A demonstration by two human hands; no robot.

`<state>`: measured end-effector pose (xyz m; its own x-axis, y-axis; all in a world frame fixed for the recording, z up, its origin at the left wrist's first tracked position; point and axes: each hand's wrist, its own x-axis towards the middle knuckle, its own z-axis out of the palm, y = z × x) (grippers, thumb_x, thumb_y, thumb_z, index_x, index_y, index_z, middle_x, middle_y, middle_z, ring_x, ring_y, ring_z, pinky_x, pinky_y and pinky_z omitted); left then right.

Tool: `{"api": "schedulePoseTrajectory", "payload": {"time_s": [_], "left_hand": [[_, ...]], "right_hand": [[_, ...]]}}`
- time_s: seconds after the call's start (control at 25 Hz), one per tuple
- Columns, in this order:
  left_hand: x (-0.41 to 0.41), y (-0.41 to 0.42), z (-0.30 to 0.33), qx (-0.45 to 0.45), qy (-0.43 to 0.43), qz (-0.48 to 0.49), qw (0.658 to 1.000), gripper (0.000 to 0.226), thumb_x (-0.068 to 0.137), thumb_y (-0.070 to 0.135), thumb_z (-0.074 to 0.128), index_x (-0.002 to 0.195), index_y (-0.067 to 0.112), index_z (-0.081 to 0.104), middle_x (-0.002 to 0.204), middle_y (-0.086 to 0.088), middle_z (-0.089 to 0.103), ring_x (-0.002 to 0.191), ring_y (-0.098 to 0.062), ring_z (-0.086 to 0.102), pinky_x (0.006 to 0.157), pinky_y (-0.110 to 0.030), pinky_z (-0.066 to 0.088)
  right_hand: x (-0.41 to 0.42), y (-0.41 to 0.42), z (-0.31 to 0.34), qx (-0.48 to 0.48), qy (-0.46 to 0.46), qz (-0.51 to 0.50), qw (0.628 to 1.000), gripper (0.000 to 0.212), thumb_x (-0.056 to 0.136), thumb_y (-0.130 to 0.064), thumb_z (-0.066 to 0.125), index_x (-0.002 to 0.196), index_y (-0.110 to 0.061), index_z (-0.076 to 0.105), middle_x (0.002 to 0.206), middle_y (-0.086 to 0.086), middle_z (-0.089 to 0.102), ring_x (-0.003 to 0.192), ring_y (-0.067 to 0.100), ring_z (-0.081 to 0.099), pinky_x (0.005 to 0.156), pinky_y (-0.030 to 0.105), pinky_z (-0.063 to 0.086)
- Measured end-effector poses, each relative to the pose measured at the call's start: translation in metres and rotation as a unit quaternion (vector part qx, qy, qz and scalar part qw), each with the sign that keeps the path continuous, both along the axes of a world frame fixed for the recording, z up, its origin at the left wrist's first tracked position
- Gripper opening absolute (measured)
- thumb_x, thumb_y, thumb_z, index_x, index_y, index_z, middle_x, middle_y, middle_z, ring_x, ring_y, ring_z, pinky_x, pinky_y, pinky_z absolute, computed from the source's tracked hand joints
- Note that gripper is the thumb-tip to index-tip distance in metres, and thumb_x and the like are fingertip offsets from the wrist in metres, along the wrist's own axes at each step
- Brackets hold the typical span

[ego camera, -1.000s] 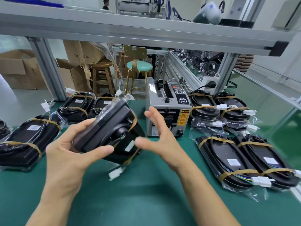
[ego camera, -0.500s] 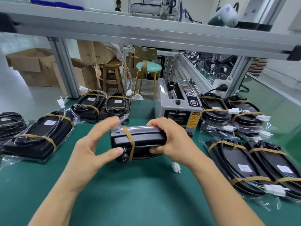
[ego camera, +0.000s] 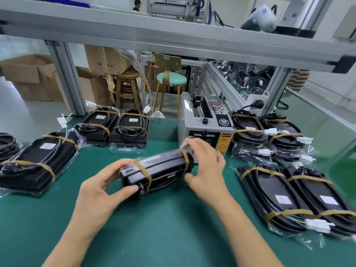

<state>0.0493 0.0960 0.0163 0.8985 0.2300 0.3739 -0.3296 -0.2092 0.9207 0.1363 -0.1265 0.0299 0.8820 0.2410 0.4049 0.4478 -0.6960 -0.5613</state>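
Black unit (ego camera: 165,172) seems enclosed in a clear bag (ego camera: 152,158).

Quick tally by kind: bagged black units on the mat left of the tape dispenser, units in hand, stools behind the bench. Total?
Left-side bagged units: 4, far-left one cut off by the frame
Unit in hand: 1, left hand and right hand at its ends
Stools: 2
Total: 7

The grey box-shaped tape dispenser (ego camera: 204,130) formed the rear obstacle. Bagged black plastic units with tan bands (ego camera: 38,162) crowded its left, a matching group (ego camera: 285,197) its right. One held unit (ego camera: 163,170) lay directly before it. Nearer, the green bench mat (ego camera: 173,234) offered open passage.
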Motion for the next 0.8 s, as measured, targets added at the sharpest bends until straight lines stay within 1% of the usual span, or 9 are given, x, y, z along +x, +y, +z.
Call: {"api": "schedulePoseTrajectory", "payload": {"time_s": [0.04,0.08,0.16,0.24,0.4,0.52,0.64,0.76,0.8], "left_hand": [[-0.001,-0.003,-0.001,0.017,-0.005,0.007,1.000,0.059,0.055,0.014,0.083,0.104,0.044,0.067,0.109,0.015,0.070,0.103,-0.005,0.064,0.096,-0.014,0.043],[-0.002,-0.006,-0.003,0.040,-0.009,0.012,0.999,0.063,0.055,0.016,0.088,0.106,0.045,0.066,0.110,0.016,0.069,0.104,-0.004,0.064,0.097,-0.014,0.042],[-0.004,-0.009,-0.004,0.085,-0.017,0.023,0.996,0.062,0.057,0.019,0.087,0.109,0.044,0.064,0.111,0.018,0.068,0.105,-0.004,0.063,0.099,-0.014,0.040],[-0.008,-0.012,-0.004,0.106,-0.017,0.038,0.994,0.064,0.059,0.016,0.089,0.110,0.043,0.063,0.112,0.019,0.068,0.105,-0.004,0.063,0.098,-0.013,0.040],[-0.013,-0.017,-0.003,0.116,-0.018,0.053,0.992,0.068,0.061,-0.003,0.083,0.109,0.041,0.065,0.111,0.020,0.067,0.106,-0.002,0.062,0.097,-0.009,0.038],[-0.016,-0.020,-0.001,0.120,-0.023,0.056,0.991,0.066,0.060,-0.007,0.082,0.110,0.032,0.066,0.111,0.020,0.068,0.106,-0.002,0.062,0.096,-0.008,0.039],[-0.018,-0.023,0.002,0.118,-0.023,0.053,0.991,0.062,0.060,-0.009,0.082,0.110,0.025,0.067,0.110,0.020,0.068,0.105,-0.001,0.062,0.096,-0.007,0.038],[-0.021,-0.026,0.004,0.115,-0.023,0.057,0.991,0.062,0.059,-0.009,0.082,0.109,0.024,0.067,0.109,0.024,0.067,0.103,0.003,0.061,0.094,-0.005,0.037],[-0.023,-0.029,0.004,0.115,-0.026,0.064,0.991,0.062,0.059,-0.010,0.082,0.109,0.024,0.067,0.108,0.025,0.066,0.103,0.005,0.060,0.092,-0.003,0.037]], "right_hand": [[0.002,-0.008,0.001,0.085,0.030,-0.072,0.993,0.061,0.071,-0.006,0.066,0.127,-0.029,0.056,0.126,-0.012,0.049,0.124,0.008,0.042,0.111,0.038,0.023],[0.006,-0.014,0.004,0.182,0.071,-0.135,0.971,0.043,0.078,-0.006,0.064,0.117,-0.025,0.064,0.116,-0.009,0.058,0.116,0.013,0.053,0.104,0.036,0.036],[0.018,-0.019,0.011,0.325,0.147,-0.194,0.914,0.014,0.088,-0.013,0.061,0.096,-0.012,0.073,0.097,-0.002,0.070,0.104,0.023,0.062,0.095,0.038,0.048],[0.029,-0.014,0.017,0.364,0.170,-0.216,0.890,0.012,0.088,-0.014,0.062,0.082,-0.006,0.069,0.093,-0.002,0.069,0.104,0.028,0.061,0.092,0.042,0.050],[0.045,-0.003,0.024,0.370,0.188,-0.251,0.875,0.028,0.087,-0.024,0.068,0.060,-0.025,0.061,0.070,-0.014,0.063,0.087,0.022,0.063,0.081,0.034,0.047],[0.054,0.001,0.020,0.375,0.194,-0.281,0.862,0.024,0.082,-0.027,0.073,0.062,-0.029,0.060,0.075,-0.007,0.064,0.087,0.019,0.061,0.082,0.032,0.047],[0.055,0.009,0.022,0.440,0.203,-0.289,0.826,0.018,0.082,-0.019,0.074,0.068,-0.024,0.063,0.075,-0.005,0.063,0.085,0.019,0.061,0.078,0.030,0.046],[0.040,0.008,0.037,0.537,0.269,-0.263,0.755,0.020,0.083,-0.015,0.070,0.069,-0.020,0.057,0.064,-0.005,0.054,0.059,0.011,0.052,0.056,0.023,0.043],[0.028,0.006,0.042,0.550,0.289,-0.227,0.750,0.020,0.083,-0.018,0.070,0.070,-0.020,0.057,0.066,-0.006,0.054,0.057,0.007,0.050,0.055,0.020,0.039]]}}
